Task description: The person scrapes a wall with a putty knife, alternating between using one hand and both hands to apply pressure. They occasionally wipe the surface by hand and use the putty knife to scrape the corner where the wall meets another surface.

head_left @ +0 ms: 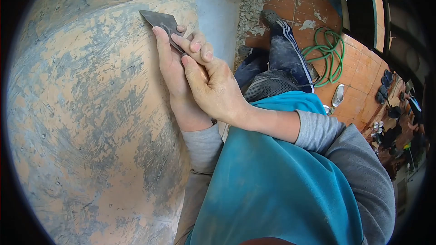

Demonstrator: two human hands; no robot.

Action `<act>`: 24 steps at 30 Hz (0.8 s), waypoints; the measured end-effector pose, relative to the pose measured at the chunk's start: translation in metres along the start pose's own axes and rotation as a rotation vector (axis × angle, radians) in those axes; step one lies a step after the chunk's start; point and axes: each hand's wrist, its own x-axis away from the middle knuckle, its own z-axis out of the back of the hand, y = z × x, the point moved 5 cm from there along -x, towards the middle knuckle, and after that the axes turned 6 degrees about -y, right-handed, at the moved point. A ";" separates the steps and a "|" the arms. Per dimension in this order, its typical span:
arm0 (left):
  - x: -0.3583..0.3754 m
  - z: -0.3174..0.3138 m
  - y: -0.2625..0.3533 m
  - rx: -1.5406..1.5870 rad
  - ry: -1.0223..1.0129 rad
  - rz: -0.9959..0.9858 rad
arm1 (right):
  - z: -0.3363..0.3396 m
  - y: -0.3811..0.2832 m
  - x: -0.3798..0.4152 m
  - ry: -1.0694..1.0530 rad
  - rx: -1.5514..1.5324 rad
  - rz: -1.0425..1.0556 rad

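Item one: a scraper, with a flat, dark metal blade and a brown handle mostly hidden in the grip. It lies at the upper end of the joined hands, over a patchy wall, the blade tilted toward the upper left. Whether its edge touches the surface, one cannot tell.

Item two: the right hand, dusty, its fingers closed around the scraper's handle, thumb on the near side.

Item three: the left hand, palm turned toward the right hand and pressed close against it; its fingers reach up beside the blade, partly hidden, so their full hold cannot be told.

Item four: the wall, mottled in tan and grey, with scratch marks and a pale blue-grey band near the top.

Item five: clothing, comprising a teal garment, grey sleeves and dark, dust-marked trousers with white side stripes.

Item six: an orange tiled floor, bearing pale flakes, a coiled green hose beside the trousers, a light-coloured shoe and dark footwear.
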 end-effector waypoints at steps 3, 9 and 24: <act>0.000 -0.002 -0.001 0.047 -0.128 -0.004 | 0.000 -0.006 0.009 -0.049 -0.040 0.053; -0.016 0.006 -0.010 -0.046 -0.116 0.031 | 0.006 0.021 -0.015 -0.087 -0.082 0.057; 0.131 -0.124 0.114 -0.502 -0.149 -0.962 | 0.009 -0.149 0.004 -0.594 0.398 1.104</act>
